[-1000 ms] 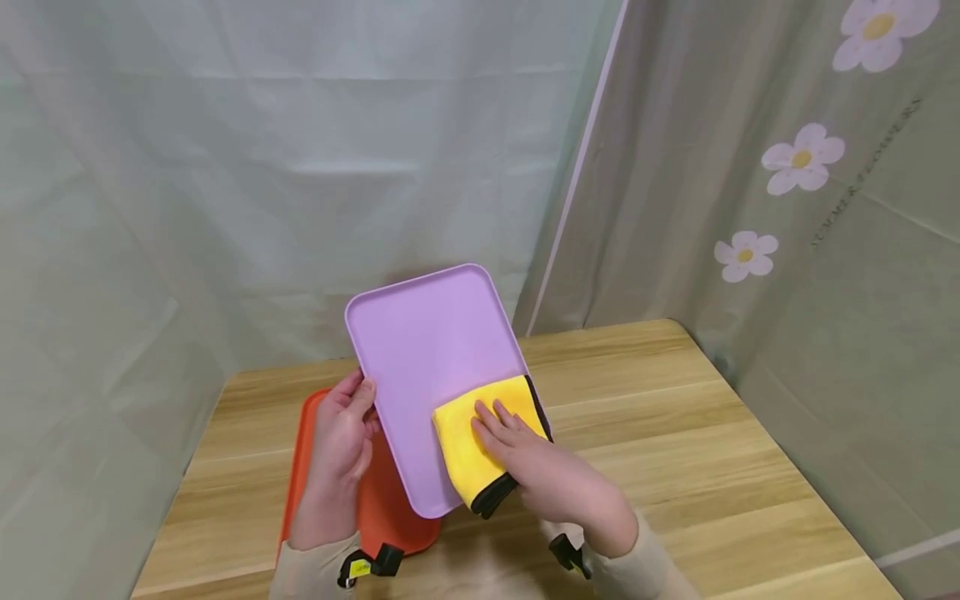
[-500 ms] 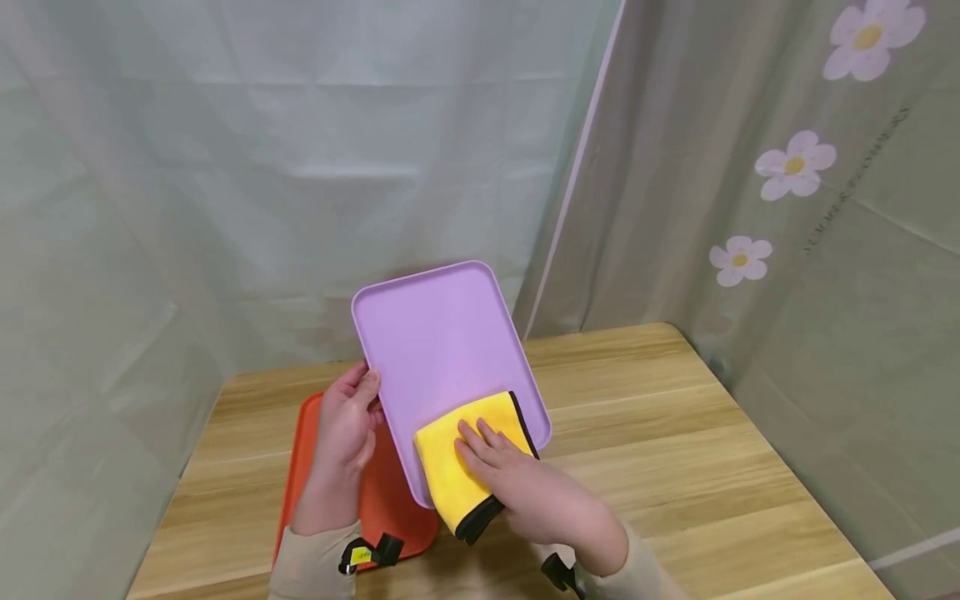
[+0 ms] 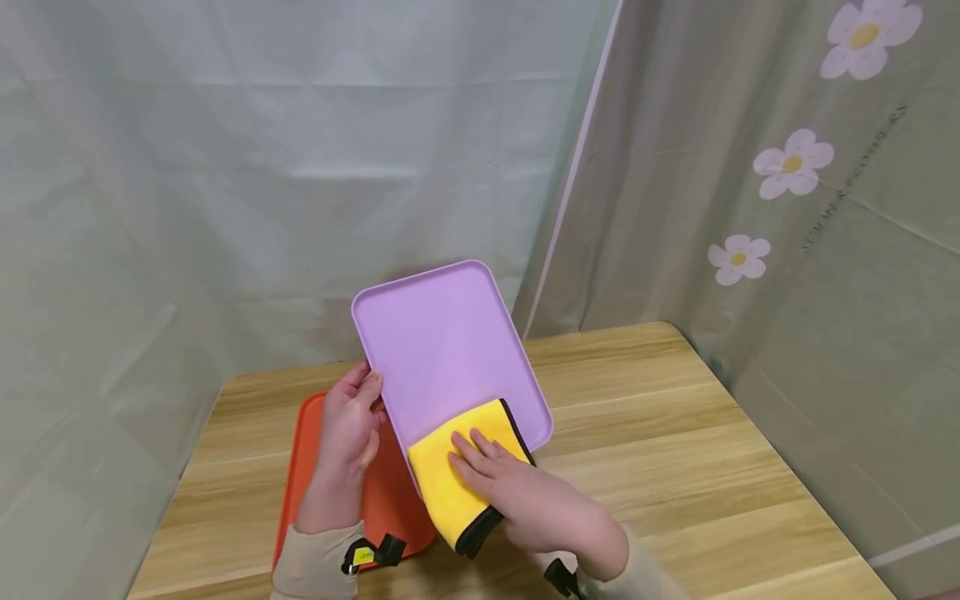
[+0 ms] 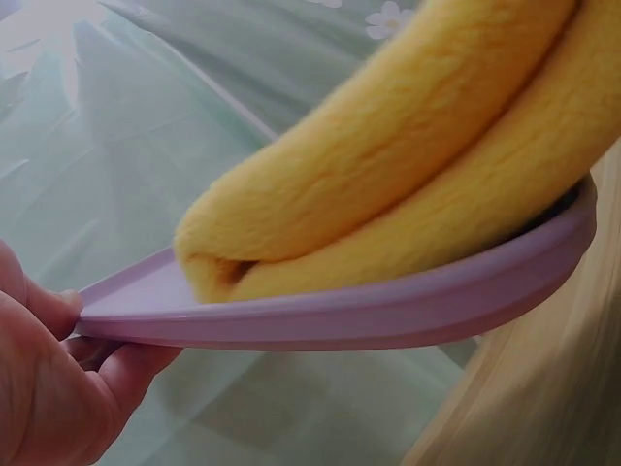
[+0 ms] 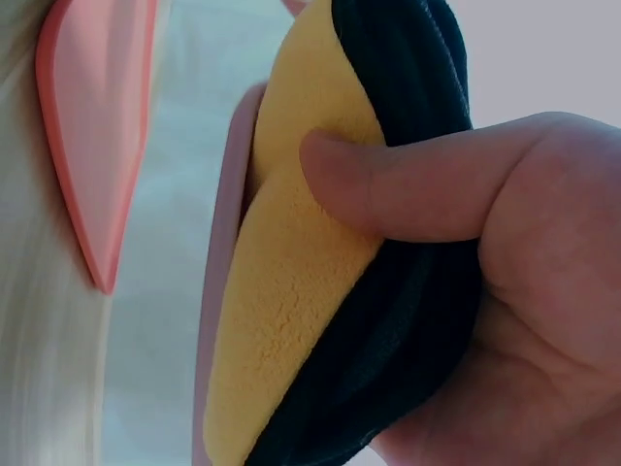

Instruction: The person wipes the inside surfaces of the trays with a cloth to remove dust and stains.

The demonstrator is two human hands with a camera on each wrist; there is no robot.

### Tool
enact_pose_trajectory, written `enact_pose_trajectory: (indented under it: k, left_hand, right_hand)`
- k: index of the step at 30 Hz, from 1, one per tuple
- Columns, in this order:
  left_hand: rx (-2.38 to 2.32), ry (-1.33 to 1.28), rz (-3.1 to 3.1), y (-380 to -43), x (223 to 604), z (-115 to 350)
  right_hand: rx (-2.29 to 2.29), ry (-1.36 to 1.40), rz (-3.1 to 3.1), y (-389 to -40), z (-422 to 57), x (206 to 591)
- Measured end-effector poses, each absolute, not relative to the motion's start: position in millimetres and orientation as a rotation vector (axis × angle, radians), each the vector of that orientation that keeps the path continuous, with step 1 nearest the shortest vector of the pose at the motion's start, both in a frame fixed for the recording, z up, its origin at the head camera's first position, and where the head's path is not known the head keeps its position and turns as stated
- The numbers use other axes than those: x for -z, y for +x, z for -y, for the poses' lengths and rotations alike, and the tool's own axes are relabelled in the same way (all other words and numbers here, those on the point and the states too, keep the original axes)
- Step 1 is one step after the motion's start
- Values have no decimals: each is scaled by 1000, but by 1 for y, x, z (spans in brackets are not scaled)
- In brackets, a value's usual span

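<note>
Tilted up above the table is a purple rectangular tray (image 3: 450,342). My left hand (image 3: 347,437) grips its left rim, with the thumb on the upper face and fingers beneath, as the left wrist view shows. A folded yellow cloth with black edging (image 3: 438,471) lies against the tray's lower part and hangs over its bottom edge. My right hand (image 3: 536,502) spreads its fingers on top of the cloth. In the right wrist view, the thumb (image 5: 354,184) presses into the cloth's folded side, so the cloth is held between thumb and fingers. The tray's lower left corner is hidden.
An orange tray (image 3: 390,504) lies on the wooden table (image 3: 660,433) at the left, partly beneath my left arm and the purple tray. Pale curtains (image 3: 300,167) hang behind and at both sides; flowers are printed on the right one.
The cloth and my right hand have slid down and left across the tray, past its lower edge. The purple tray has shifted very slightly; my left hand keeps its hold.
</note>
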State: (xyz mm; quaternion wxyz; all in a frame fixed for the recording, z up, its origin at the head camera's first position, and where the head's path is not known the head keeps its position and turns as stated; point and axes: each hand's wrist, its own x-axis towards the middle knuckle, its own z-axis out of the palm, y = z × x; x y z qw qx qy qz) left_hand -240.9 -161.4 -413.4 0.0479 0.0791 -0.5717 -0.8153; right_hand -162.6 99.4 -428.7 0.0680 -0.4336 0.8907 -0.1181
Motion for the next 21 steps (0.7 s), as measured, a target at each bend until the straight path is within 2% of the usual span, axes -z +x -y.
enact_pose_trajectory:
  k: [21]
  left_hand:
    - [2507,234,1723,-239,416,164]
  right_hand:
    - [488,-1182,-2700,-175,-142,434]
